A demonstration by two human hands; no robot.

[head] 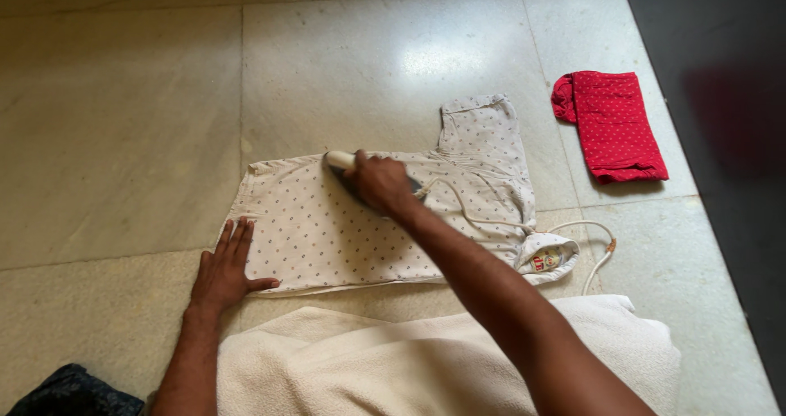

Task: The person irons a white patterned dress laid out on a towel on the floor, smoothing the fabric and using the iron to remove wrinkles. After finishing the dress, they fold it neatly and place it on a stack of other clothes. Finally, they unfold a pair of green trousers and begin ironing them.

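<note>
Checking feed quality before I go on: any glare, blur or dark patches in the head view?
Head view: bright glare patch on the floor tiles above the dotted garment; the dark strip at the right edge is blurred and shows no detail; right hand on the iron and left hand look sharp, soft shadows only.

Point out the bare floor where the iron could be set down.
Bare tile lies left of the white dotted garment, beyond the left hand, and across the far floor above the garment. A narrower strip runs between the garment and the folded red cloth. It is crowded near the cord and cream towel, where the right hand grips the iron.
</note>
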